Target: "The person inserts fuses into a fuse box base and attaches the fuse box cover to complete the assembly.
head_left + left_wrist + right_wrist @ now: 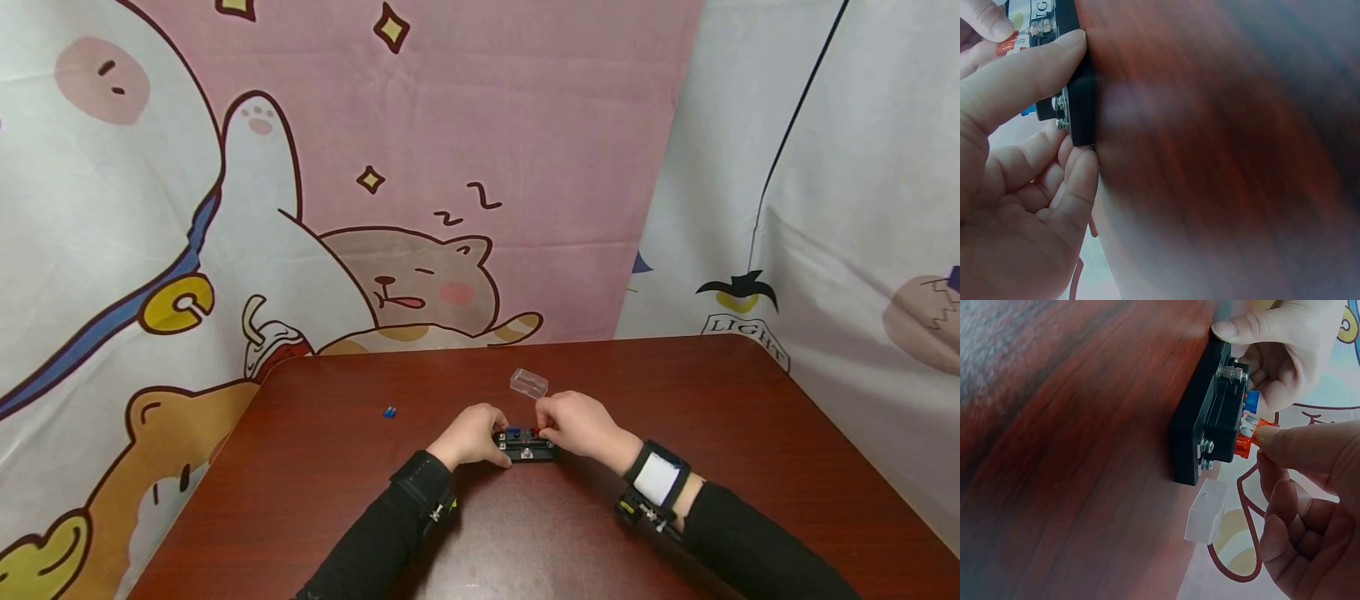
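Observation:
A black fuse block with metal screw terminals rests on the table. My left hand grips its left end, thumb along the near edge and fingers behind. Between thumb and forefinger, my right hand pinches a red blade fuse at the block's top; its metal blades show in the right wrist view. Another red fuse is seated in the block close to the right thumb. A blue fuse is seated toward the left hand. Whether the pinched fuse touches its slot, I cannot tell.
Just behind the block lies a clear plastic cover. Small blue fuses lie farther left on the brown table. A printed cloth hangs beyond the table's back edge.

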Demonstrator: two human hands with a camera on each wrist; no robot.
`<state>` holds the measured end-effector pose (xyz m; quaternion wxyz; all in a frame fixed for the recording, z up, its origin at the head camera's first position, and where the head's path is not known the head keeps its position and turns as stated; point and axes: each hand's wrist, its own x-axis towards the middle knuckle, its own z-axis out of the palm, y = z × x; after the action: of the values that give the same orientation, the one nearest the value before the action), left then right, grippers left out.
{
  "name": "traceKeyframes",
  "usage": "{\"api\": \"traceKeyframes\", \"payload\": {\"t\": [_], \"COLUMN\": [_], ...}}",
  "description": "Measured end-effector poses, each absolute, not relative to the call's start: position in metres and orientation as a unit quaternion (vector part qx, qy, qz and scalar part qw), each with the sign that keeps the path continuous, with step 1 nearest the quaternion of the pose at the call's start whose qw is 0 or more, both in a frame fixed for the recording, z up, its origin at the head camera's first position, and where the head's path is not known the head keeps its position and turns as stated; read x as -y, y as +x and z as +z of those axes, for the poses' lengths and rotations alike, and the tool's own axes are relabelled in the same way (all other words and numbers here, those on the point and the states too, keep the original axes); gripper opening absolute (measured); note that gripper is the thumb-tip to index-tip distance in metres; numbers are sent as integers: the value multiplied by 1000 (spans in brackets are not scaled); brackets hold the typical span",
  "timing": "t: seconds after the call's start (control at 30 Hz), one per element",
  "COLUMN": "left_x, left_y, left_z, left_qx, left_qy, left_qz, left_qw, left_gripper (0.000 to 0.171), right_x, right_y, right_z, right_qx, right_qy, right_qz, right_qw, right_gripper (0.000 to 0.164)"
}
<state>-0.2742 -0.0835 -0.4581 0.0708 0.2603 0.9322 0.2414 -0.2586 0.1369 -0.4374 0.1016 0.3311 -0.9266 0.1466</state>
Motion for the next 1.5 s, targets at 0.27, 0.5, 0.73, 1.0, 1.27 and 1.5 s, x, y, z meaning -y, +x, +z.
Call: {"api": "traceKeyframes", "payload": {"t": [0.27,0.5,0.73,1.0,1.27,1.5], "left_x": [83,83,83,84,83,83], "left_y": [-275,-273,-274,-273,-273,-271], "left_z": [-459,-457,-457,-457,-458,-456], "left_qx": [-931,-932,-931,-933,-933,-934], "left_qy": [264,263,262,257,256,257], "left_qz": [245,242,244,242,246,242], "left_qw": [69,65,66,65,65,62], "left_gripper": [41,42,42,42,42,42], "right_x": [-134,-134,-132,-130,-128,-126], "right_y": [-258,-258,-259,-258,-257,-255], "right_z": [-439,-441,-444,-446,-445,-444], "right_qx": [925,919,913,906,908,908], "right_qy": [338,352,364,373,370,368], "right_qz": [127,122,113,105,96,88], "right_qw": [114,127,144,169,171,180], "right_gripper": [29,30,29,30,30,31]}}
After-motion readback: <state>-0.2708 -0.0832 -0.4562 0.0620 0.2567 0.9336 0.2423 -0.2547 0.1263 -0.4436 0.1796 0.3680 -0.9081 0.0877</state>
